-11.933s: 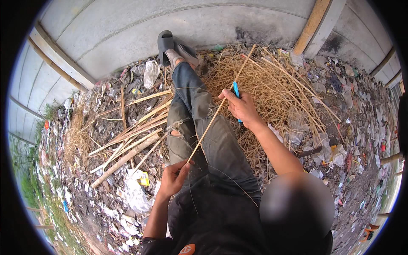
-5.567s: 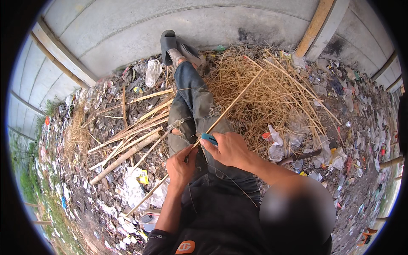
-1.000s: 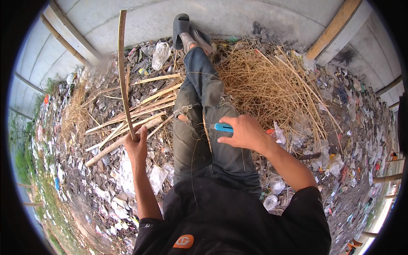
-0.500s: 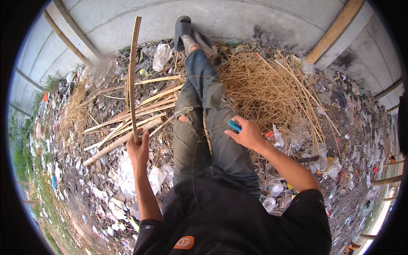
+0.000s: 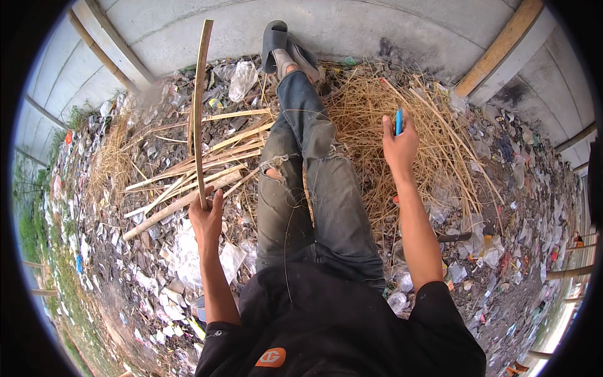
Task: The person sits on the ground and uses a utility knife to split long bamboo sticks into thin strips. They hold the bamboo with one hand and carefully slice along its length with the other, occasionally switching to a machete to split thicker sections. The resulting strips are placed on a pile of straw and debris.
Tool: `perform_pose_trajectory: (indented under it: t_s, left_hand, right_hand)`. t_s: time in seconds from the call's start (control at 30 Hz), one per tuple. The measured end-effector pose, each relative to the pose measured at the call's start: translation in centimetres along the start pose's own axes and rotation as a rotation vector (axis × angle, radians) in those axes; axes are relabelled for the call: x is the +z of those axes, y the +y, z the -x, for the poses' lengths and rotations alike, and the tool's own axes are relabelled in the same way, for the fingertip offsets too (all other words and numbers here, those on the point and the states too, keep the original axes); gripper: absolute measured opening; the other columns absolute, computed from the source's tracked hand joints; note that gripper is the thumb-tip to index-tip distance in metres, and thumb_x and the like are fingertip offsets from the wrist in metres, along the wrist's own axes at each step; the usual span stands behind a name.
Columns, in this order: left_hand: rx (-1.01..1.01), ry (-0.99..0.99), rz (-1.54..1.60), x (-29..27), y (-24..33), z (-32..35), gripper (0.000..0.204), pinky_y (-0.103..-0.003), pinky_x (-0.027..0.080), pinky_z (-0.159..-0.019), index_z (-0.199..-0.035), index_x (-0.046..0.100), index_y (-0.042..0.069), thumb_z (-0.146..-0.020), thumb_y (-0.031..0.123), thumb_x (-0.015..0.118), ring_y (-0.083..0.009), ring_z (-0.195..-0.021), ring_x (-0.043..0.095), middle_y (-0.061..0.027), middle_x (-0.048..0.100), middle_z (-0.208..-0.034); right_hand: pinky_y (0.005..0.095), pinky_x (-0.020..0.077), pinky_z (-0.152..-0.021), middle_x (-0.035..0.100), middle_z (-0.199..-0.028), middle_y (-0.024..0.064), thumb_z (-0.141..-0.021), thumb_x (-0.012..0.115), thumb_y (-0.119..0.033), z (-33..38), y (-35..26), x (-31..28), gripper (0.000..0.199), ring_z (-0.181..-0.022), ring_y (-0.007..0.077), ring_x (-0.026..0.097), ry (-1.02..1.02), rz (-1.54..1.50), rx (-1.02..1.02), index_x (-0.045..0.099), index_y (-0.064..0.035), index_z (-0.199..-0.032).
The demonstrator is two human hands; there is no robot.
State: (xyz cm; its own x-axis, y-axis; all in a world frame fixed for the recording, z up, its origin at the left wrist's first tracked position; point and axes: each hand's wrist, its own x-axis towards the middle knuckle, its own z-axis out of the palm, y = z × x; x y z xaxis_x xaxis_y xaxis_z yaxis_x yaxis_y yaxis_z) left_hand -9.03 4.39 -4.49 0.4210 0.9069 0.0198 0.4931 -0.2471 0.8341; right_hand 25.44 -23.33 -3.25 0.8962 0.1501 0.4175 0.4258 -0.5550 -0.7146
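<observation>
The left hand [image 5: 206, 217] grips one split strip [image 5: 200, 107] upright over the finished pile [image 5: 201, 169] left of the legs, the right hand [image 5: 399, 146] clasps a blue knife [image 5: 398, 120] above much uncut straw [image 5: 402, 119].

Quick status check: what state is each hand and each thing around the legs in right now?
Left hand: shut on bamboo strip.
Bamboo strip: raised, pointing away from the person.
Right hand: shut on blue tool.
Blue tool: upright in the hand.
Strip pile: lying on the ground.
Straw heap: loose, tangled.
</observation>
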Motion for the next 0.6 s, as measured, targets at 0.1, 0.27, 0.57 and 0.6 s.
perform_pose_trajectory:
  t_s: [0.1, 0.27, 0.57, 0.6]
  left_hand:
    - [0.008, -0.003, 0.009, 0.3, -1.0, -0.1, 0.048, -0.029, 0.034, -0.052, -0.116, 0.072, -0.005, -0.093, 0.036, 0.079, -0.0069, -0.057, 0.044, 0.0019, 0.053, -0.065]
    - [0.005, -0.049, 0.024, 1.4, 0.4, 0.3, 0.046, -0.028, 0.034, -0.053, -0.116, 0.072, -0.006, -0.094, 0.034, 0.078, -0.0066, -0.059, 0.044, 0.0027, 0.052, -0.066]
    - [-0.012, -0.017, 0.019, 0.8, 1.0, 0.5, 0.046, -0.028, 0.035, -0.053, -0.121, 0.071, -0.006, -0.095, 0.032, 0.077, -0.0069, -0.059, 0.045, 0.0021, 0.053, -0.066]
    - [-0.013, -0.022, 0.010, 0.5, 0.8, 0.4, 0.046, -0.028, 0.035, -0.053, -0.121, 0.071, -0.006, -0.095, 0.032, 0.076, -0.0069, -0.058, 0.045, 0.0020, 0.053, -0.066]
  right_hand:
    - [0.0452, 0.0569, -0.070, 0.073, -0.083, 0.0190, -0.092, 0.075, -0.027, 2.0, -2.9, 0.1, 0.040, -0.082, 0.0355, 0.074, -0.233, 0.009, -0.176, 0.065, 0.0010, -0.119]
    - [0.0462, 0.0595, -0.067, 0.075, -0.083, 0.0190, -0.081, 0.075, -0.014, 12.2, -7.8, 2.8, 0.042, -0.078, 0.0380, 0.075, -1.076, 0.362, -0.521, 0.067, 0.0040, -0.118]
    - [0.0480, 0.0599, -0.067, 0.074, -0.080, 0.0188, -0.075, 0.079, -0.011, 14.0, -6.9, 8.1, 0.012, -0.080, 0.0383, 0.075, -1.004, 0.328, -0.563, 0.076, -0.0014, -0.082]
    - [0.0492, 0.0581, -0.068, 0.073, -0.079, 0.0197, -0.079, 0.079, -0.014, 12.8, -6.5, 7.9, 0.014, -0.079, 0.0389, 0.074, -1.002, 0.288, -0.472, 0.076, -0.0021, -0.085]
